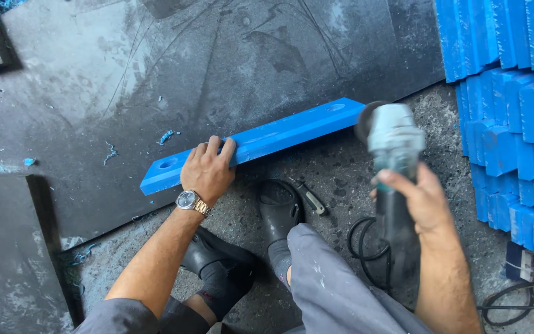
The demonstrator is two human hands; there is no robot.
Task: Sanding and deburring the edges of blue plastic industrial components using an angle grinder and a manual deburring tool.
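From the head view, the person crouches over a long blue bar that lies along the front edge of a dark sheet spread on the floor. The bar is flat, bright blue and plastic-looking, with a round recess near its left end and an oval one near its right end; its surface looks smooth and clean.

The left hand, with a watch on its wrist, presses down on the bar close to the left end, fingers curled over the far edge.

The right hand is wrapped tight around the body of a grinder, whose head sits just beside the bar's right end; whether the disc touches the bar I cannot tell. Its black cord loops on the concrete.

Blue shavings dot the sheet. A stack of blue blocks fills the right side.
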